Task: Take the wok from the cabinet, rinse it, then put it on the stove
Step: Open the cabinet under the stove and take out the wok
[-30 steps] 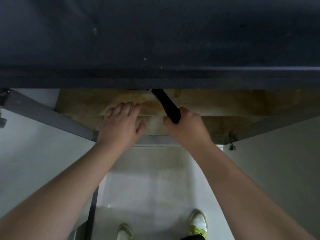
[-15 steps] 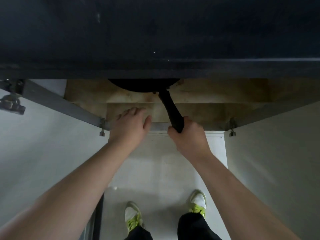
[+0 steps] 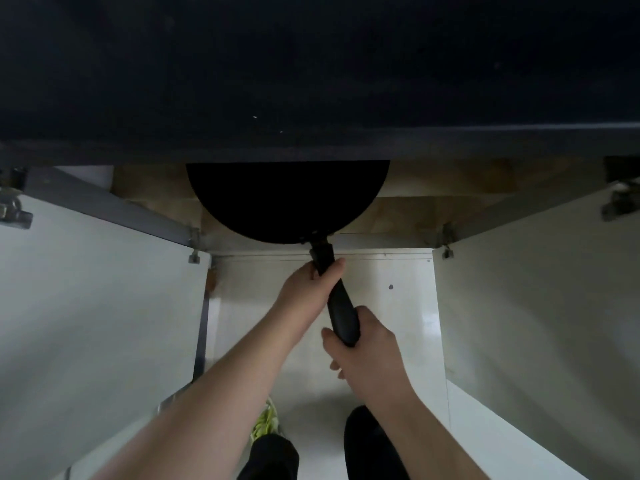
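Right hand (image 3: pixel 370 355) wrapped around the end of the wok (image 3: pixel 287 199) handle; left hand (image 3: pixel 308 289) gripping the same handle nearer the pan. Wok half out of the open cabinet (image 3: pixel 433 188), its far half hidden under the dark surface (image 3: pixel 311 81). Both doors (image 3: pixel 86 306) swung wide.
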The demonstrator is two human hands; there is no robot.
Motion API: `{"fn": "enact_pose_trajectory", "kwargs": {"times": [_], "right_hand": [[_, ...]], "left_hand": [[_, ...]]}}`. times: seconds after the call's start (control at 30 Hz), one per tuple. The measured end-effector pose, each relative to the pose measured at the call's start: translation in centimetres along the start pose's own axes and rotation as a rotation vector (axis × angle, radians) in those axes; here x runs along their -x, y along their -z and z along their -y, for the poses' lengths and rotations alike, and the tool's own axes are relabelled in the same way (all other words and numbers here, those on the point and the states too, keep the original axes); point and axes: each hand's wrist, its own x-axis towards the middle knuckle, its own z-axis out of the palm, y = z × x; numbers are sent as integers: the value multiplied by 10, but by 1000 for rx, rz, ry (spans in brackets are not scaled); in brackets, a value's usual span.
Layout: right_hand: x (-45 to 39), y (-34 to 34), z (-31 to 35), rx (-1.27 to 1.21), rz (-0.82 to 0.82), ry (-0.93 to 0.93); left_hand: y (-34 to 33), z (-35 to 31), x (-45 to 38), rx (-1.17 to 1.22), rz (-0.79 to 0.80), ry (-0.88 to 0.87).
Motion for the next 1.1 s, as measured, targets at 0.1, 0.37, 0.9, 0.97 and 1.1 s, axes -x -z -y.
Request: {"fn": "enact_pose_trajectory", "kwargs": {"times": [0.1, 0.37, 0.9, 0.97, 1.1], "right_hand": [[-8, 5, 8, -33, 92, -59], [-19, 3, 20, -228, 266, -198], [53, -11, 2, -21, -4, -132], [71, -15, -2, -20, -29, -154], [120, -30, -8, 10, -82, -192]], "left_hand": [[-6, -6, -5, 203, 2, 71], [-5, -23, -12, 463, -31, 137], [-27, -1, 46, 310, -77, 182], [-28, 8, 62, 292, -46, 189], [-23, 24, 103, 226, 52, 192]]}}
